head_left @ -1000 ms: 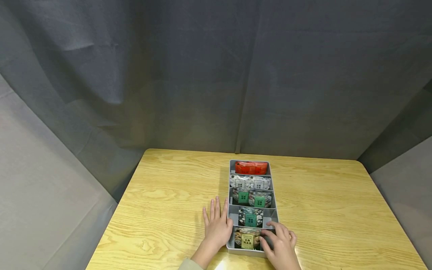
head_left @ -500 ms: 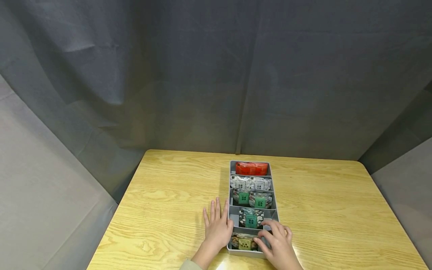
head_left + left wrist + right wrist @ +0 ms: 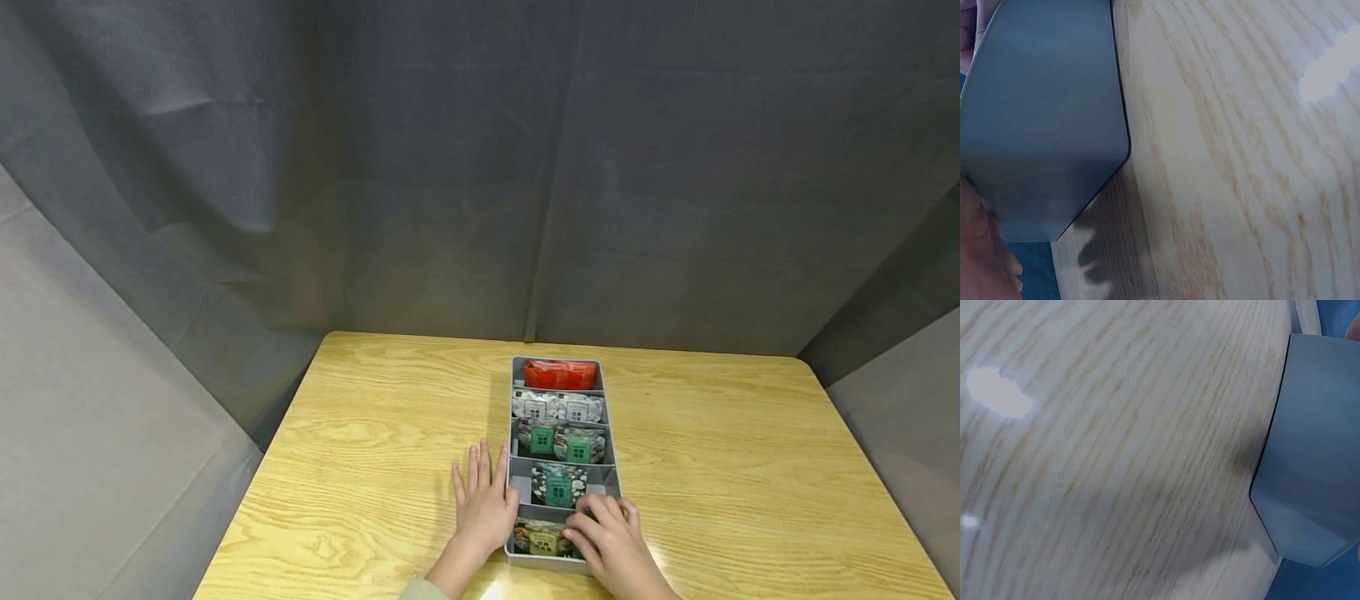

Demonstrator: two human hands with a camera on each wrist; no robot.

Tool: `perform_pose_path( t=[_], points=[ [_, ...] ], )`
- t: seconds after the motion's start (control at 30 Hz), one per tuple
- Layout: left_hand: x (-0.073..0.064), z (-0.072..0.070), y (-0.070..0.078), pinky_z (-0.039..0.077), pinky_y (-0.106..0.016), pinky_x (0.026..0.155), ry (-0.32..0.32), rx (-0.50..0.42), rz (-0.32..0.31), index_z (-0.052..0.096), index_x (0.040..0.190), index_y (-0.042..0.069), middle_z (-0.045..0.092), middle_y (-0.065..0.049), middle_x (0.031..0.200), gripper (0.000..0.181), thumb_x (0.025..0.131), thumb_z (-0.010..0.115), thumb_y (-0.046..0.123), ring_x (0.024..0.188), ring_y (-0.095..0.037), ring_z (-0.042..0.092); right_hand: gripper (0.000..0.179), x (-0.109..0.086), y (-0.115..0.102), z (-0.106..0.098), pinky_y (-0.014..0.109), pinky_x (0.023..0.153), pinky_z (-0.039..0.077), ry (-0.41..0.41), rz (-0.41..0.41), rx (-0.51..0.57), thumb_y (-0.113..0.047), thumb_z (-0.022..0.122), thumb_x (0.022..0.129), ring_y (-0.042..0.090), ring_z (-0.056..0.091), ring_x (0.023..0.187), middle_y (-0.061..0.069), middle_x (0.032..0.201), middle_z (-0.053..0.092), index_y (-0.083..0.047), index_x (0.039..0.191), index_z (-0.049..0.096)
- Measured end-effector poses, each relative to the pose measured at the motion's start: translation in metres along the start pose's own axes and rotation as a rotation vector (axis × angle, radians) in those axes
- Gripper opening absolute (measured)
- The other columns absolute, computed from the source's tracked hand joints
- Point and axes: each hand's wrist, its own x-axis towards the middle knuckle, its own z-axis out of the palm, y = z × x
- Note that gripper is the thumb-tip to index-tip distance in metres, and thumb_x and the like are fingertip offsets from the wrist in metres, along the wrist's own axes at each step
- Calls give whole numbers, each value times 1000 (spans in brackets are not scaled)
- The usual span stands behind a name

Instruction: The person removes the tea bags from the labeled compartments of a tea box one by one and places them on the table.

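In the head view, a long grey divided tray [image 3: 549, 562] holds small food packets, one row per compartment. My left hand [image 3: 483, 510] lies with straight fingers along the tray's left side, thumb at its rim. Over the front compartment my right hand [image 3: 613, 537] has curled fingers, thumb and forefinger pinching the right end of a yellow-labelled packet [image 3: 542, 540]; its fingertips are partly hidden. A dark packet with a teal label [image 3: 558, 490] stands one compartment behind. Both wrist views mainly catch the tray's outer wall [image 3: 1054, 100].
Farther back in the tray are two green-labelled packets [image 3: 578, 448], white packets [image 3: 535, 407] and red packets [image 3: 558, 375]. The wooden table [image 3: 360, 467] extends on both sides of the tray. Grey curtains [image 3: 420, 208] hang behind and beside it.
The yellow-labelled packet has shifted slightly left and sits lower in the front compartment. My right hand has moved a little left with it, its fingers drawn closer together. My left hand stays in place.
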Motion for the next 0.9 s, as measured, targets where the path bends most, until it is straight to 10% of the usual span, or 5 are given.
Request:
perform_pose_path(
  t=[0.23, 0.43, 0.9],
  points=[
    [0, 1, 0, -2, -59, 105, 17, -7, 4, 16, 148, 18, 4, -14, 152, 58, 93, 34, 27, 139, -33, 0, 7, 0, -1, -2, 53, 79, 28, 60, 6, -11, -25, 60, 86, 14, 47, 89, -10, 91, 51, -27, 79, 59],
    [-1, 2, 0, -2, -59, 105, 52, -19, 20, 17, 148, 19, 7, -15, 152, 59, 92, 36, 27, 139, -32, -1, 42, 9, 4, -14, 50, 75, 26, 208, -32, 16, -40, 27, 97, 20, 49, 87, -1, 92, 54, -19, 82, 60],
    [-1, 0, 1, -1, -59, 105, 23, 15, 1, 17, 148, 18, 5, -14, 152, 59, 92, 35, 28, 139, -31, -2, 44, 40, 37, -69, 51, 76, 21, 443, 17, 55, -37, 31, 98, 30, 44, 84, 12, 87, 55, -5, 78, 54]
  ],
)
